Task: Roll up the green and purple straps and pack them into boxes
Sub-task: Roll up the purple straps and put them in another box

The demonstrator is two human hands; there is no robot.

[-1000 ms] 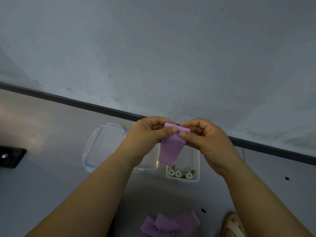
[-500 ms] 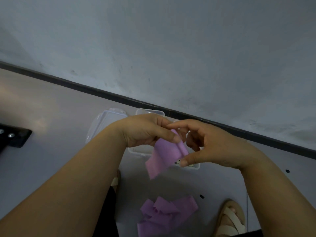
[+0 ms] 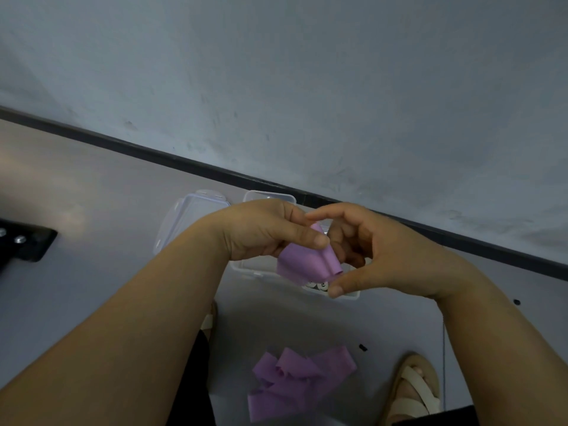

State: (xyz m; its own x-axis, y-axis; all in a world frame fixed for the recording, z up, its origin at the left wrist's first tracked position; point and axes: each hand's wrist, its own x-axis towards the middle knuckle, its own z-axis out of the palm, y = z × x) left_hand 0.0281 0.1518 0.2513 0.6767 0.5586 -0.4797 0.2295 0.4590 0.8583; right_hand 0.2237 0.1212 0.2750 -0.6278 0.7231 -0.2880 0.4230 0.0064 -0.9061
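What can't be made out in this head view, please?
All in the head view:
- Clear boxes: the left hand, right hand and purple strap hide most of their insides; few green rolls show.
- Purple pile: straps overlap, count unclear.
- Black object: cut off by the left edge.

Matt purple strap [image 3: 304, 262]; clear glossy plastic box [image 3: 270, 196].
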